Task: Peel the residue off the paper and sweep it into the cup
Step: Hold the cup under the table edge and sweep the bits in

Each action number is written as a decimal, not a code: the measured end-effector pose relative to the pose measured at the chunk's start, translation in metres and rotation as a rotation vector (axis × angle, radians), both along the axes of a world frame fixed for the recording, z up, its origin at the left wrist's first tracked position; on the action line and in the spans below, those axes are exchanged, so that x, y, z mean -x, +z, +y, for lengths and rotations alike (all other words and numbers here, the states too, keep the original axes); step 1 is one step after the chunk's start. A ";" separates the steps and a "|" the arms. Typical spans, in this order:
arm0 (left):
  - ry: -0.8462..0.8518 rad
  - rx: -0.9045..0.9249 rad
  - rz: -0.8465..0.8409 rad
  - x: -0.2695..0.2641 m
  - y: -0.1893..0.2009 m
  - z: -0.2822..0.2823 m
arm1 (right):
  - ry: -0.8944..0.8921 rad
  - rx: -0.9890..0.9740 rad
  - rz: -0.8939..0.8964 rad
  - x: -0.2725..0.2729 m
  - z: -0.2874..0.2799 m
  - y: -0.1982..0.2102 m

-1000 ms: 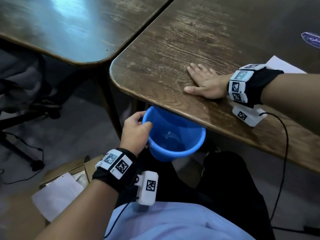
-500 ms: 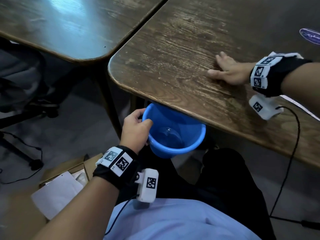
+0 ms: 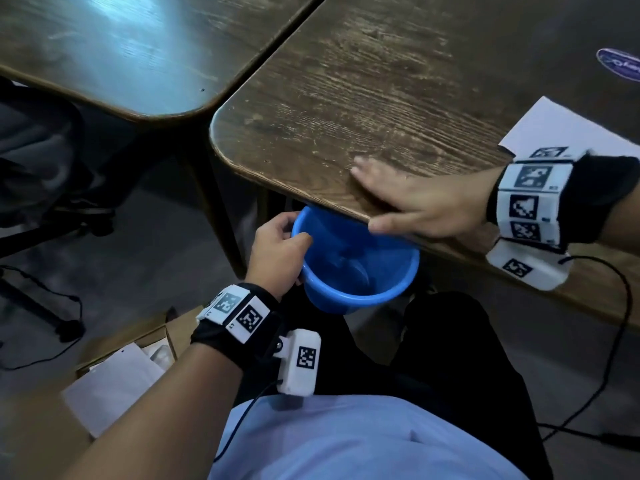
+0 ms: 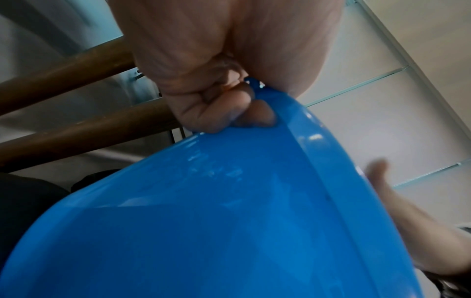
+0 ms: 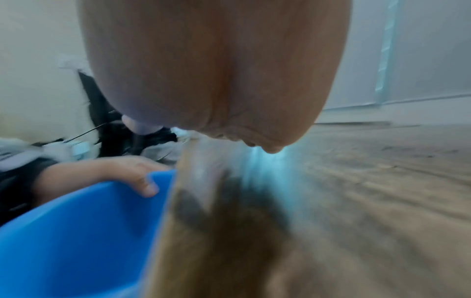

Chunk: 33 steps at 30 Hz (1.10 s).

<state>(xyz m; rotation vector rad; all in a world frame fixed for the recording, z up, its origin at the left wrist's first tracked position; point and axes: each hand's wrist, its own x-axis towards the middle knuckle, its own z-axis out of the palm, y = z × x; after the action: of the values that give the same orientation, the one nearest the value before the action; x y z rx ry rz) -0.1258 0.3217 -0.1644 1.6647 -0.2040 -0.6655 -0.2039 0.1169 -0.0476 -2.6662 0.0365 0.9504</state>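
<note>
A blue plastic cup [image 3: 360,271] hangs just below the near edge of the brown wooden table [image 3: 381,98]. My left hand [image 3: 277,251] grips its rim, thumb inside and fingers outside; the left wrist view shows the cup [image 4: 203,221] and the fingers [image 4: 216,115] curled round the rim. My right hand [image 3: 408,199] lies flat on the table at its near edge, fingers straight, thumb over the edge above the cup. White paper [image 3: 561,133] lies on the table behind my right wrist. I cannot make out any residue. The right wrist view is blurred but shows the cup [image 5: 76,231].
A second dark table [image 3: 121,46] stands to the left with a narrow gap between. A purple sticker [image 3: 620,64] sits at the far right of the table. On the floor at the left are a cardboard box with white sheets [image 3: 114,382] and a chair base [image 3: 41,202].
My right hand has swept across the table from farther back toward me, down to the near edge above the cup. The left hand keeps holding the cup in the same place.
</note>
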 end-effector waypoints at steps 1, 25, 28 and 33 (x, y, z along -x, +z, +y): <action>-0.001 0.001 -0.001 0.000 0.001 0.000 | -0.051 0.001 -0.033 -0.004 -0.006 0.004; 0.005 -0.030 -0.034 0.003 0.006 0.003 | -0.064 0.068 -0.064 0.009 -0.002 0.006; 0.010 -0.019 -0.040 0.004 0.006 0.004 | -0.169 0.179 -0.029 0.004 -0.028 0.007; 0.014 -0.019 -0.039 0.004 0.005 0.005 | -0.051 0.190 0.001 0.011 -0.004 -0.010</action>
<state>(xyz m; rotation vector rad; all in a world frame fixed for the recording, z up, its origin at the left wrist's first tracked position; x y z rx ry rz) -0.1301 0.3268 -0.1593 1.6969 -0.2148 -0.6263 -0.2152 0.1127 -0.0578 -2.8221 0.2034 0.9772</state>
